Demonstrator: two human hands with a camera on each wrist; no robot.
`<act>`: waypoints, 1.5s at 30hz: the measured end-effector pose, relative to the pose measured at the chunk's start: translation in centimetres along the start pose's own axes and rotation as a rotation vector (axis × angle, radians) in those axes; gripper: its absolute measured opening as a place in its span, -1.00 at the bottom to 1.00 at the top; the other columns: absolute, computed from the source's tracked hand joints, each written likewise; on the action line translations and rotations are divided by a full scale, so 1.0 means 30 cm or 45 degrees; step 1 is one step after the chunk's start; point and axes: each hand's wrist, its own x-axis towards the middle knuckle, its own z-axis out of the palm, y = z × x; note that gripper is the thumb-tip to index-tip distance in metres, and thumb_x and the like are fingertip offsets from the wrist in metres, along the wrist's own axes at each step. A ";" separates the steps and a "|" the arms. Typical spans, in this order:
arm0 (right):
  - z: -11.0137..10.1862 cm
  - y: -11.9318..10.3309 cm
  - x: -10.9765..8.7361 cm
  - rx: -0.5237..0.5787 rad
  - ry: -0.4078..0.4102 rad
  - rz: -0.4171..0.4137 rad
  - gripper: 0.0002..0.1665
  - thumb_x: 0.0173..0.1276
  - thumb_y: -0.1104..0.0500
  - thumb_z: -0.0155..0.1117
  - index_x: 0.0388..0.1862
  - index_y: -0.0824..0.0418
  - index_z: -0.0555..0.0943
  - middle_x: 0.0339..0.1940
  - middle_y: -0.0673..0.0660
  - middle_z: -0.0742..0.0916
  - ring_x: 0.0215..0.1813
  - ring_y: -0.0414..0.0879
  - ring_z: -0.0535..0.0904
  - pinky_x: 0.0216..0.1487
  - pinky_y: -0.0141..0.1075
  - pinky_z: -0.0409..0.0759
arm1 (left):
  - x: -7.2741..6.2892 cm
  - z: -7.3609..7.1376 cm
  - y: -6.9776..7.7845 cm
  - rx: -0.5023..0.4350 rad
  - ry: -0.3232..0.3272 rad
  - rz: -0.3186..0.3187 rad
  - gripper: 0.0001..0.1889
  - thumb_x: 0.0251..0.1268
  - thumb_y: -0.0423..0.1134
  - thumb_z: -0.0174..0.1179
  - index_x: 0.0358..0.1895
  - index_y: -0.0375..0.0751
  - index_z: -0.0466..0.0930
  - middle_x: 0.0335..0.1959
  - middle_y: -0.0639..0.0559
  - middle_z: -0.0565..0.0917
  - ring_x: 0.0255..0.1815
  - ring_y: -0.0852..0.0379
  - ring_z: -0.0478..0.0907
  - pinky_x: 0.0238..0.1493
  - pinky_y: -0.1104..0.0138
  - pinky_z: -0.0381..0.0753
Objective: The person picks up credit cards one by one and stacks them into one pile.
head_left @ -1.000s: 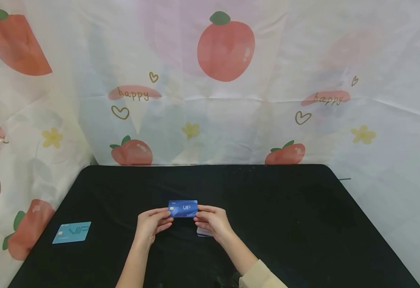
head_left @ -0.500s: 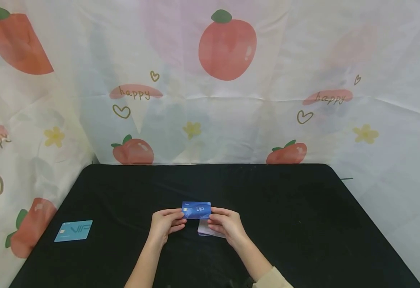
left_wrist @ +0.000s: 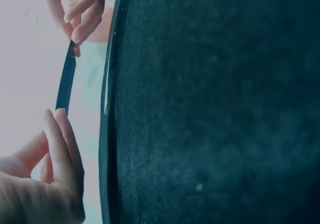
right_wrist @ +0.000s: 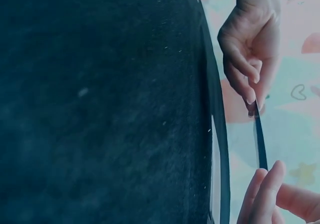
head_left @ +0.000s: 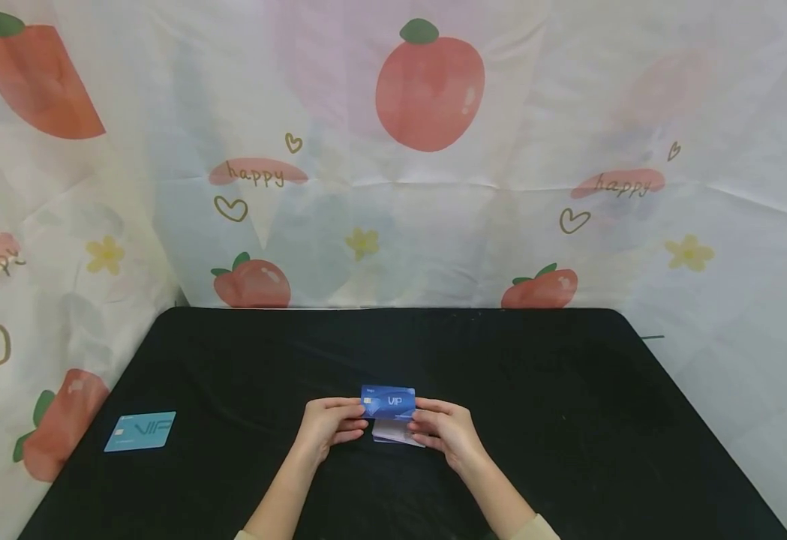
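Note:
A blue VIP card [head_left: 388, 403] with a chip on its left is held upright between both hands, face toward the head camera. My left hand [head_left: 325, 426] pinches its left edge, and my right hand [head_left: 452, 432] pinches the right edge. Both wrist views show the card edge-on as a thin dark strip [left_wrist: 66, 79], raised above the table. Just below it in the head view, a small pile of pale cards [head_left: 396, 432] lies on the table, partly covered by the held card and the right fingers.
A light teal VIP card [head_left: 140, 432] lies flat near the left side of the black-covered table [head_left: 569, 420]. Behind and to the left hangs a pale curtain [head_left: 474, 225] printed with fruit, hearts and flowers.
Both hands have carried the blue card to the right and slightly nearer, from left of the pile to over it. More of the pile shows. The teal card stays on the table.

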 end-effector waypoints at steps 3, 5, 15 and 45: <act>-0.012 0.000 -0.007 -0.020 0.032 0.015 -0.60 0.14 0.39 0.25 -0.01 0.50 0.52 -0.46 0.15 0.71 -0.50 -0.10 0.65 -0.41 -0.24 0.68 | 0.002 0.012 -0.005 0.010 -0.023 -0.011 -0.65 0.06 -0.40 0.27 -0.07 -0.52 0.54 -0.40 -0.18 0.68 -0.53 0.11 0.66 -0.42 0.27 0.68; -0.018 -0.001 -0.014 -0.038 0.053 0.024 -0.61 0.14 0.39 0.24 -0.02 0.49 0.53 -0.46 0.16 0.70 -0.50 -0.09 0.65 -0.43 -0.24 0.68 | 0.003 0.020 -0.009 0.015 -0.035 -0.019 -0.66 0.06 -0.41 0.28 -0.08 -0.51 0.55 -0.40 -0.19 0.68 -0.53 0.10 0.66 -0.43 0.28 0.67; -0.035 0.012 -0.036 -0.075 0.079 0.067 -0.60 0.09 0.42 0.25 -0.03 0.49 0.54 -0.49 0.14 0.71 -0.52 -0.11 0.64 -0.47 -0.25 0.68 | 0.004 0.034 -0.020 0.084 -0.054 -0.035 -0.71 0.08 -0.41 0.25 -0.11 -0.49 0.58 -0.43 -0.18 0.68 -0.59 0.14 0.64 -0.48 0.30 0.67; -0.060 0.044 -0.032 -0.186 0.085 0.062 -0.66 0.07 0.36 0.29 -0.14 0.47 0.58 -0.52 0.16 0.70 -0.55 -0.09 0.65 -0.55 -0.31 0.65 | 0.026 0.054 -0.057 0.208 -0.040 -0.052 -0.79 0.07 -0.46 0.23 -0.19 -0.48 0.61 -0.53 -0.12 0.66 -0.72 0.24 0.56 -0.65 0.44 0.60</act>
